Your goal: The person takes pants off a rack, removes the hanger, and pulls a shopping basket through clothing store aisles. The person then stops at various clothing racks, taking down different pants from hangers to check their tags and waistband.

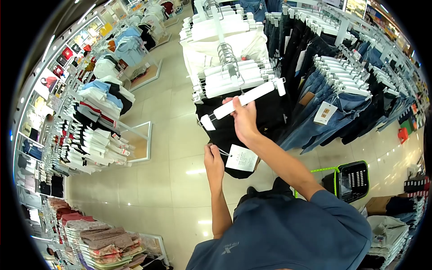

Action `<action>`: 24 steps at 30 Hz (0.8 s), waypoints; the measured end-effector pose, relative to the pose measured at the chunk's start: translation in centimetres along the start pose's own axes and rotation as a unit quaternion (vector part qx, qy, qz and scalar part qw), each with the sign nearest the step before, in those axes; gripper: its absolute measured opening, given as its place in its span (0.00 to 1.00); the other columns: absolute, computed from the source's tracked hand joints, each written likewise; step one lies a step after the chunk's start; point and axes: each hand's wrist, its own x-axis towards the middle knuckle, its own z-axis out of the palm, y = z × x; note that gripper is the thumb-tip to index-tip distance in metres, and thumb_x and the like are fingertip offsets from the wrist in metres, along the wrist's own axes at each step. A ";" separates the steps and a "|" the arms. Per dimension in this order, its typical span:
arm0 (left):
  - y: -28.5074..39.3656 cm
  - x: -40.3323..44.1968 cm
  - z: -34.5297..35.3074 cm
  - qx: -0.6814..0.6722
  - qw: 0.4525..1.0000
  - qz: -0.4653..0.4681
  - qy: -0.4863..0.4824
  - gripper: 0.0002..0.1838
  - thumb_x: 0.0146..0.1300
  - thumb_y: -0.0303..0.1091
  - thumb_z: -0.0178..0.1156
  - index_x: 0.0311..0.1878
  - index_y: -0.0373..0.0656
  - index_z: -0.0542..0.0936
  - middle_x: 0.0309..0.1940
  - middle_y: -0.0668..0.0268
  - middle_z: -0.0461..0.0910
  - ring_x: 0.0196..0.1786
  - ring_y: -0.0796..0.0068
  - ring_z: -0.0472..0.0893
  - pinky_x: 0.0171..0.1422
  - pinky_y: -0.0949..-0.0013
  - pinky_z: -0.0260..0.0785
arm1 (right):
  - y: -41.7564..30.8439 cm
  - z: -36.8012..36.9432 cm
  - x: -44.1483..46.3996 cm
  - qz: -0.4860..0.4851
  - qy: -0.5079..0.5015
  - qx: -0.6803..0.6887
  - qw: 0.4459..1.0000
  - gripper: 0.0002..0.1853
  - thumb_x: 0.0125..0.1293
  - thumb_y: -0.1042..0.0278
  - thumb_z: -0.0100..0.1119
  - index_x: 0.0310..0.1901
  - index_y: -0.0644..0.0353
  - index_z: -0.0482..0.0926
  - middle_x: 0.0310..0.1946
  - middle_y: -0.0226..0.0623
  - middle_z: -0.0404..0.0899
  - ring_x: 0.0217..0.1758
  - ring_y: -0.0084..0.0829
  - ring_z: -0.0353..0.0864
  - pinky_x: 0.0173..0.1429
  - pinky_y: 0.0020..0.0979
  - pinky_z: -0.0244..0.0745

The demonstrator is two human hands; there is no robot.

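Note:
My right hand (pixel 245 118) is closed around the middle of a white clip hanger (pixel 256 93), which is tilted with its right end higher. Below the hanger a black garment (pixel 225 135) hangs down; it looks like trousers, though its full shape is hidden. My left hand (pixel 213 161) pinches the garment's left edge, beside the string of a white price tag (pixel 242 158). The tag lies face up on the black cloth, between my hands. Just beyond, white hangers (pixel 234 74) crowd a metal rail, several of them holding white garments (pixel 193 56).
To the right, jeans (pixel 310 103) hang in a dense row with a tag (pixel 325 113). A black and green shopping basket (pixel 353 181) stands on the floor by my right side. Clothing racks (pixel 96 144) line the left, and folded clothes (pixel 108 240) lie at lower left.

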 end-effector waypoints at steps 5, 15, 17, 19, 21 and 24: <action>-7.3 -0.2 -0.8 -0.056 0.995 -0.069 -0.036 0.24 0.76 0.49 0.36 0.51 0.35 0.71 0.45 0.59 0.74 0.50 0.67 0.71 0.59 0.68 0.61 | 2.6 -1.6 2.1 0.013 0.031 -0.056 0.998 0.16 0.69 0.68 0.56 0.52 0.63 0.63 0.44 0.38 0.75 0.44 0.27 0.78 0.43 0.27 0.75; -33.8 -5.0 2.9 -0.509 0.731 -0.455 -0.016 0.19 0.68 0.38 0.40 0.52 0.45 0.78 0.48 0.64 0.81 0.52 0.66 0.79 0.56 0.61 0.72 | -0.3 -4.0 0.0 0.109 -0.022 -0.111 0.988 0.16 0.68 0.63 0.57 0.52 0.64 0.70 0.47 0.39 0.78 0.47 0.28 0.79 0.50 0.30 0.75; -41.4 -8.7 2.8 -0.486 0.635 -0.599 0.033 0.13 0.63 0.39 0.44 0.41 0.45 0.77 0.40 0.63 0.79 0.42 0.67 0.78 0.50 0.57 0.71 | -1.2 -6.1 -2.6 0.118 -0.033 -0.102 0.987 0.16 0.69 0.63 0.55 0.53 0.63 0.71 0.48 0.41 0.79 0.45 0.28 0.80 0.49 0.29 0.76; -41.4 -12.1 2.9 -0.337 0.604 -0.718 0.075 0.25 0.67 0.48 0.41 0.53 0.33 0.69 0.50 0.46 0.74 0.53 0.59 0.77 0.51 0.54 0.72 | -1.9 -9.9 -5.2 0.136 -0.029 -0.128 0.982 0.14 0.70 0.63 0.54 0.51 0.62 0.73 0.44 0.41 0.81 0.41 0.29 0.82 0.45 0.28 0.77; -45.1 -16.2 2.4 -0.339 0.610 -0.714 0.048 0.21 0.67 0.40 0.46 0.52 0.30 0.69 0.47 0.47 0.75 0.51 0.57 0.78 0.52 0.57 0.74 | -1.5 -14.9 -7.7 0.180 0.016 -0.180 0.967 0.12 0.70 0.62 0.53 0.48 0.60 0.75 0.39 0.40 0.82 0.36 0.28 0.83 0.42 0.27 0.78; -47.9 -19.2 2.0 -0.370 0.662 -0.651 -0.031 0.16 0.66 0.29 0.53 0.50 0.25 0.68 0.43 0.50 0.77 0.49 0.56 0.80 0.52 0.61 0.78 | 2.4 -25.7 -11.7 0.248 0.119 -0.231 0.933 0.11 0.70 0.62 0.53 0.45 0.60 0.76 0.35 0.39 0.82 0.32 0.27 0.82 0.38 0.27 0.78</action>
